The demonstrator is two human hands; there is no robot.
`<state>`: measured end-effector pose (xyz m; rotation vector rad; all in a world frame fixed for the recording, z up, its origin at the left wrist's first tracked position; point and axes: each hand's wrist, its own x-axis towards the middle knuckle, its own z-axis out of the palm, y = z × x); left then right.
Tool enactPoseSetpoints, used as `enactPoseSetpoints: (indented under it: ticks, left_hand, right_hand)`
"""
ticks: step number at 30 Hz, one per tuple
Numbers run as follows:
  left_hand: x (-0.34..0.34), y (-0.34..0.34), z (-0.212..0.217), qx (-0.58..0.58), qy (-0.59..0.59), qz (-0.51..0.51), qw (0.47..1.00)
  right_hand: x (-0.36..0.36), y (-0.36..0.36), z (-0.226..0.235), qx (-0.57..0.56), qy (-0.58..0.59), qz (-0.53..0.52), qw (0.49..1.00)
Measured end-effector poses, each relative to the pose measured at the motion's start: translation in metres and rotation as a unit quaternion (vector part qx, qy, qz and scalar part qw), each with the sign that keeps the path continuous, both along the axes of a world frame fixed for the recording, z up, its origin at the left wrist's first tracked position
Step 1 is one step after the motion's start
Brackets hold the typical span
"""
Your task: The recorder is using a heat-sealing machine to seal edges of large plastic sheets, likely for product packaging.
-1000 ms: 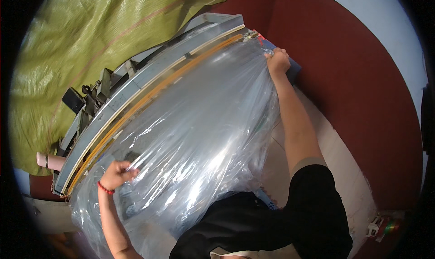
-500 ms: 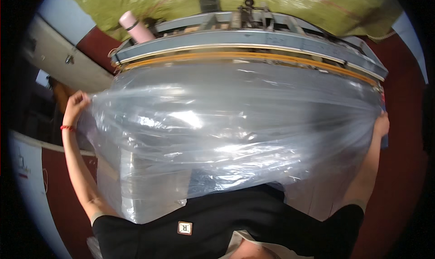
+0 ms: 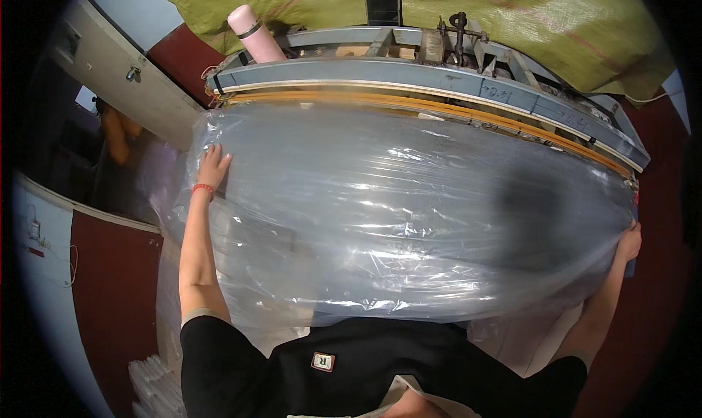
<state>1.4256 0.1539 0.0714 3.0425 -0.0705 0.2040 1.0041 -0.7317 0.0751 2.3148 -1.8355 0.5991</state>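
Observation:
A wide sheet of clear plastic film spreads across the bench in front of me, with creases and bright glare on it. My left hand, below a red bracelet, lies on the film near its left end, fingers stretched out and apart. At the far right edge, my right hand has its fingers closed on the gathered film, which pulls into folds toward it. The film's near edge hangs close to my body, and loose film drapes past the left end.
Behind the film runs a blue-grey metal frame with orange strips and a clamp-like fitting. A pink bottle and a dark phone stand along it. A yellow-green woven sheet lies beyond. Bundled clear plastic sits lower left.
My left hand has let go of the film's left edge and moved right onto its surface, fingers spreading. The film lies flatter. My right hand keeps hold, sitting lower in view; the view has shifted.

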Motion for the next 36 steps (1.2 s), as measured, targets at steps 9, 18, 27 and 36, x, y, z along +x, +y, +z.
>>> enactPoseSetpoints:
  ticks: [9,18,27,36]
  left_hand:
    - [-0.054,-0.233,0.029,-0.092,-0.14,-0.436,0.884]
    - [-0.041,-0.27,0.029,-0.134,-0.145,-0.277,0.94]
    - [-0.024,-0.269,0.023,-0.076,-0.136,-0.31,0.938]
    - [0.027,-0.235,0.012,-0.552,-0.127,-0.046,0.823]
  right_hand:
    - [-0.04,-0.064,-0.026,0.014,-0.094,0.059,0.994]
    - [-0.143,-0.044,0.019,0.146,-0.552,0.21,0.794]
    - [-0.152,-0.025,0.034,0.166,-0.579,0.156,0.783]
    - [0.04,0.014,0.038,-0.047,-0.221,0.121,0.967]
